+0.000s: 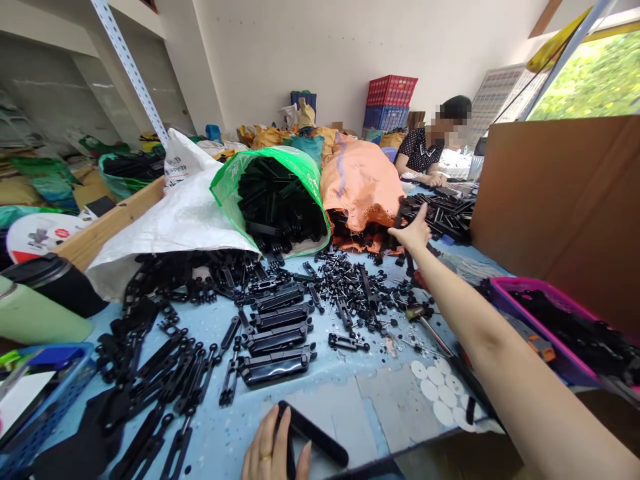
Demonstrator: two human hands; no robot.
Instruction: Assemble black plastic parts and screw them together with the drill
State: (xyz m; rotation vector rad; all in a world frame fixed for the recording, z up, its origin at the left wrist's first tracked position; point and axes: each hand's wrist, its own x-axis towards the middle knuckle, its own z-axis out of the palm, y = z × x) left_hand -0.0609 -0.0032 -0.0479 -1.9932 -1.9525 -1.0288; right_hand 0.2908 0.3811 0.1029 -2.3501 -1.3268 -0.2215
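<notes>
At the front edge of the table, my left hand (267,448) is closed on a long black plastic bar (317,433) with rounded ends, which lies slanted on the grey mat. My right hand (415,232) is stretched far forward beside the orange sack (360,183), its fingers and thumb around a black plastic part (404,209); its fingertips are partly hidden. Between the hands lie a stack of black clamp-like arms (277,337), a heap of small black knobs and screws (355,287), and a single black jointed link (349,342).
A green-lined white sack (220,183) spills black parts. A hammer (435,333) and white discs (440,390) lie right of centre. A pink basket (550,320) and cardboard box (555,213) stand right; a blue basket (55,413) and green cup (40,317) stand left. Another person (425,153) sits behind.
</notes>
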